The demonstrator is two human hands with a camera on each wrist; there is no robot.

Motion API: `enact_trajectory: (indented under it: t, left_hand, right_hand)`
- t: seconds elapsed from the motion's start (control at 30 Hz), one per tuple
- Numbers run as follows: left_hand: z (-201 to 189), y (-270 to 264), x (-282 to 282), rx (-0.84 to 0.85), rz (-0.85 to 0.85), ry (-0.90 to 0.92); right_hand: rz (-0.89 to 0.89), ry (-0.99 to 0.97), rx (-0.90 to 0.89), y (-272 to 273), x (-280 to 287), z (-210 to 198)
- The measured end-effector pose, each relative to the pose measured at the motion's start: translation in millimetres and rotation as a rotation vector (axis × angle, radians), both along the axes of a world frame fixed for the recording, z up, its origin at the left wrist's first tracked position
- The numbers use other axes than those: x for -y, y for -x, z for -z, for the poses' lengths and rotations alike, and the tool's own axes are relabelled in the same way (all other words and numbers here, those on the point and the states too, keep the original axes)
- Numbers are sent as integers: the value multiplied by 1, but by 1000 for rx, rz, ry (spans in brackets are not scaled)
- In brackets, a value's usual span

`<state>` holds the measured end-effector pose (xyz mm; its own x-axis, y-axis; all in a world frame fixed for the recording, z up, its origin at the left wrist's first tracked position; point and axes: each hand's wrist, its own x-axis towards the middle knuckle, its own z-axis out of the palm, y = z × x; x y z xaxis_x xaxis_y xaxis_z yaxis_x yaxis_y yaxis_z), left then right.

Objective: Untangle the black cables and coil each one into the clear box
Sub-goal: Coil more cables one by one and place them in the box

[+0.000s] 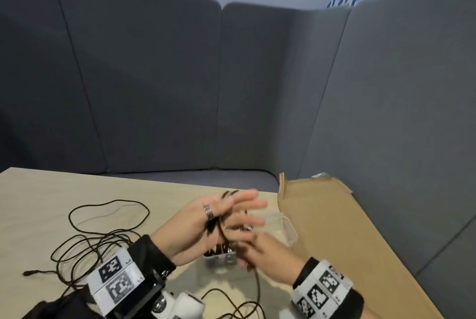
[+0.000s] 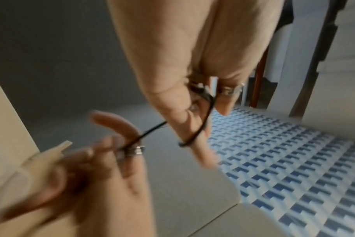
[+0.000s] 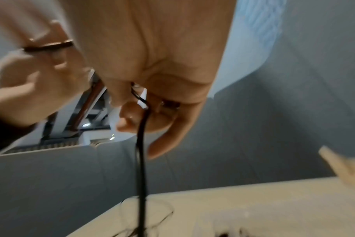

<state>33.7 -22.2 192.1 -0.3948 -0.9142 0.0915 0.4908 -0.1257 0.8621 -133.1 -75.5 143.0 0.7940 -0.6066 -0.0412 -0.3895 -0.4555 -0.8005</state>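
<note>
A thin black cable (image 1: 221,226) is looped round the straight fingers of my left hand (image 1: 233,204), which holds it above the clear box (image 1: 288,228). My right hand (image 1: 244,241) pinches the same cable (image 3: 141,160) between thumb and fingers (image 3: 132,118), just right of the left palm. In the left wrist view the cable (image 2: 195,136) circles one left finger and runs taut to my right hand (image 2: 120,144). From the right hand the cable drops to the table. More black cable (image 1: 220,250) lies inside the box, partly hidden by both hands.
Loose black cable loops (image 1: 103,231) sprawl over the pale table (image 1: 46,190) at the left and near the front edge. A flat cardboard sheet (image 1: 334,236) lies right of the box. Grey sofa cushions (image 1: 154,87) surround the table.
</note>
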Motion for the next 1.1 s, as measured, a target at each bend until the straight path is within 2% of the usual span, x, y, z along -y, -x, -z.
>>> enact_trajectory:
  t: [0.07, 0.13, 0.17, 0.23, 0.3, 0.4, 0.47, 0.53, 0.57, 0.63, 0.7, 0.77, 0.87, 0.93, 1.0, 1.1]
  left_hand:
    - [-2, 0, 9, 2, -263, 51]
    - [4, -7, 19, 241, -473, 141]
    - [11, -14, 23, 451, -522, 209]
    - [28, -28, 29, 981, -528, 370]
    - [45, -37, 30, 1388, -463, 457]
    - [55, -45, 29, 1753, -385, 469]
    - [58, -49, 27, 1822, -289, 418]
    - [52, -44, 21, 1715, -152, 284]
    - [46, -39, 18, 1568, -62, 193]
    - [33, -28, 10, 1139, 137, 36]
    - [24, -22, 6, 784, 254, 21]
    - [16, -16, 4, 524, 251, 70]
    - [1, -4, 4, 134, 128, 25]
    - [-7, 0, 8, -104, -34, 11]
    - [-14, -2, 16, -220, -289, 8]
    - [-16, -23, 27, -197, -603, 73]
  right_hand:
    - [-164, -170, -62, -5, -16, 18]
    - [-228, -258, -89, -3, -23, 26]
    - [-227, -293, -90, 1, -22, 25]
    - [-223, -307, -91, 8, -15, 16]
    - [-182, -219, -119, 18, -4, 9]
    - [-39, -68, -168, 34, 14, 1]
    - [62, 58, -185, 42, 24, -6]
    - [152, 177, -186, 48, 33, -17]
    - [204, 237, -187, 50, 37, -22]
    - [322, 350, -181, 51, 43, -28]
    - [384, 428, -158, 46, 44, -27]
    - [346, 420, -147, 36, 39, -25]
    - [100, 245, -192, 18, 19, -9]
    - [-49, 90, -247, 9, 6, 11]
    - [-135, -59, -272, 11, -1, 32]
    - [-71, -230, -195, 30, 3, 45]
